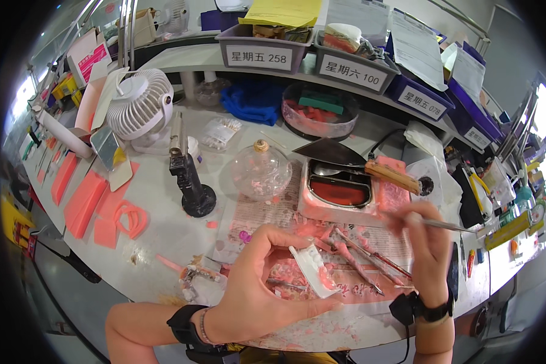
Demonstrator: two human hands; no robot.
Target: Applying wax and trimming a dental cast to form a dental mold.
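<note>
Between the thumb and fingers of my left hand [246,290] is a white plaster dental model [311,267] with pink wax along one edge, tilted above the newspaper. My right hand [429,252] is raised to the right of it, slightly blurred, its fingers closed on a thin metal wax-carving tool [448,225]. The tool's left end lies near the wax pot [309,206], which holds melted red wax. Across the pot rests a dark pointed blade [327,150] with a wooden handle [394,176].
Several brushes and tools [361,267] lie on the newspaper [224,225] among pink wax scraps. Behind stand a glass burner [262,173], a black torch [195,185] and a white fan [139,106]. Pink wax sheets [91,203] lie at left. Labelled trays [264,51] line the shelf.
</note>
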